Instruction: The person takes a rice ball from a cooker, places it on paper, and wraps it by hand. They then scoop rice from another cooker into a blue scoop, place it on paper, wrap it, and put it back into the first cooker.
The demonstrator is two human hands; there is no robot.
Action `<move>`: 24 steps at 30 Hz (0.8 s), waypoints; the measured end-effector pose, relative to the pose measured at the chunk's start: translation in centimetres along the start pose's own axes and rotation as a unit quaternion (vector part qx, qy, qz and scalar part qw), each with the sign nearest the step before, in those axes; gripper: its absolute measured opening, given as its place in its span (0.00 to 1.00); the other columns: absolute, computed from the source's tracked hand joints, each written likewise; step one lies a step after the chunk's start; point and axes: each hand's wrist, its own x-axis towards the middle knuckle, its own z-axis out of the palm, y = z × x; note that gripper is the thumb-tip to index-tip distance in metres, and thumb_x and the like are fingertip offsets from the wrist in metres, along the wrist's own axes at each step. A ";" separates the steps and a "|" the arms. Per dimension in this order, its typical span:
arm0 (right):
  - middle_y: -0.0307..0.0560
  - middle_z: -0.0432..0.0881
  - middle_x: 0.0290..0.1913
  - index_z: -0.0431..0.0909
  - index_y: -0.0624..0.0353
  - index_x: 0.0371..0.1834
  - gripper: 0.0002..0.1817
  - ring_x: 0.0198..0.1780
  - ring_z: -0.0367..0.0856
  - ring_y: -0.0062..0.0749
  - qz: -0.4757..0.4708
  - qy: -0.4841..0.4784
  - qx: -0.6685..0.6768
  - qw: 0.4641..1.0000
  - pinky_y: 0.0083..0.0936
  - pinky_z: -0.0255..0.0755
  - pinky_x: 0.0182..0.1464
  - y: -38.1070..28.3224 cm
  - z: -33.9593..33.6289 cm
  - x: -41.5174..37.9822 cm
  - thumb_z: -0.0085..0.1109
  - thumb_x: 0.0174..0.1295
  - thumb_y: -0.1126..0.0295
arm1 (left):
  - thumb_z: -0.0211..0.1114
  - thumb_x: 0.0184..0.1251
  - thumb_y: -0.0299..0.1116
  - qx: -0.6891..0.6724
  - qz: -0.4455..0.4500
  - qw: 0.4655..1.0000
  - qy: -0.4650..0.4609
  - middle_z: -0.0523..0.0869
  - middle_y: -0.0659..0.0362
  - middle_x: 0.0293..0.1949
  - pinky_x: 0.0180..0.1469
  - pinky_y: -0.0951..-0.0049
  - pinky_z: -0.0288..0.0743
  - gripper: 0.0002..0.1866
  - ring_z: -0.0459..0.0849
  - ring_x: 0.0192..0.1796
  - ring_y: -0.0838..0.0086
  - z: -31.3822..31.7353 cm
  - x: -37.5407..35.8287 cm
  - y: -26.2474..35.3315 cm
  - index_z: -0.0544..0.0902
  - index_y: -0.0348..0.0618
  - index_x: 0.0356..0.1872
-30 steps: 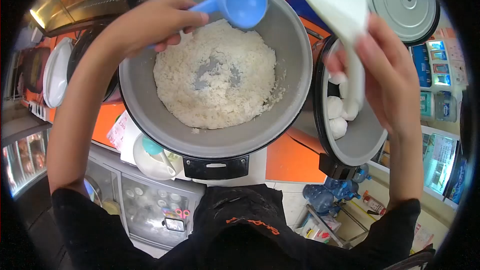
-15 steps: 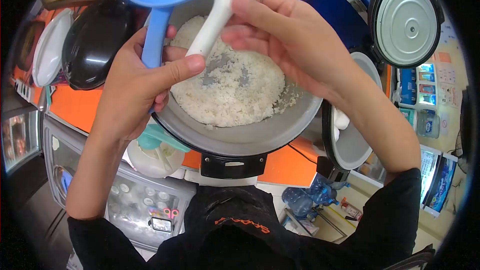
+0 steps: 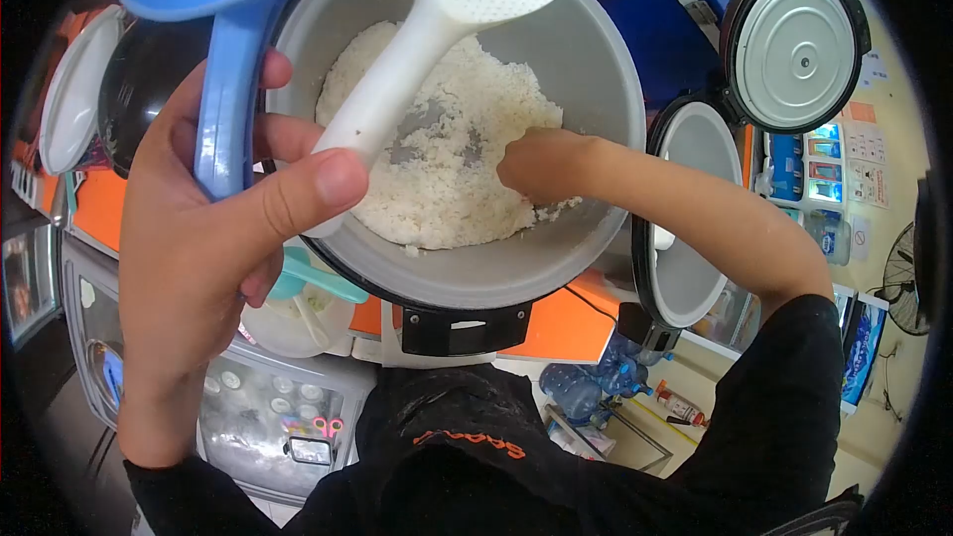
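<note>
A large grey pot (image 3: 447,283) holds white rice (image 3: 437,208). My left hand (image 3: 218,199) is raised over the pot's left side, close to the camera. It grips a blue ladle (image 3: 226,99) and a white dotted rice paddle (image 3: 397,69) together, the paddle's handle pinched under the thumb. Inside the pot, my right hand (image 3: 546,167) reaches down to the right side of the rice, its back and wrist towards the camera. Its fingers are curled down and hidden, so what they hold, if anything, does not show.
A second pot (image 3: 695,278) with a raised round lid (image 3: 799,55) stands at the right, beside a blue cooler box (image 3: 635,30). At lower left is a bowl (image 3: 288,328) with a teal utensil (image 3: 338,285). A black container (image 3: 144,89) and white dish (image 3: 79,99) lie far left.
My right hand has left the white paddle and moved down into the pot onto the rice. My left hand, with the ladle and paddle, has come closer to the camera and shifted left.
</note>
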 end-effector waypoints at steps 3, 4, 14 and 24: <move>0.55 0.89 0.36 0.87 0.62 0.34 0.08 0.43 0.90 0.51 0.000 -0.010 0.010 1.000 0.43 0.82 0.49 0.2 -0.1 0.0 0.68 0.59 0.69 | 0.76 0.59 0.30 0.015 -0.003 1.000 -0.001 0.87 0.55 0.41 0.49 0.75 0.79 0.36 0.87 0.43 0.73 -0.3 0.1 0.1 0.69 0.36 0.68; 0.55 0.89 0.36 0.87 0.62 0.34 0.08 0.42 0.90 0.51 0.002 -0.021 0.016 1.000 0.43 0.82 0.49 0.2 -0.2 0.1 0.68 0.59 0.68 | 0.75 0.59 0.30 0.014 -0.002 1.000 -0.002 0.87 0.55 0.41 0.48 0.76 0.79 0.36 0.87 0.43 0.74 -0.2 0.2 0.1 0.69 0.36 0.68; 0.51 0.88 0.32 0.86 0.60 0.31 0.06 0.36 0.87 0.51 0.034 0.091 0.103 0.990 0.44 0.80 0.44 1.2 -4.7 -6.2 0.67 0.59 0.69 | 0.77 0.58 0.30 0.030 -0.030 0.999 0.006 0.85 0.59 0.37 0.43 0.79 0.76 0.36 0.85 0.39 0.78 0.1 0.4 0.6 0.69 0.36 0.67; 0.52 0.90 0.45 0.89 0.58 0.45 0.15 0.50 0.88 0.47 0.039 -0.307 0.354 0.883 0.44 0.80 0.52 -14.6 10.5 -22.7 0.59 0.70 0.59 | 0.77 0.56 0.29 0.055 0.000 0.998 0.012 0.87 0.57 0.39 0.49 0.73 0.79 0.37 0.87 0.44 0.73 0.4 1.7 0.1 0.70 0.35 0.67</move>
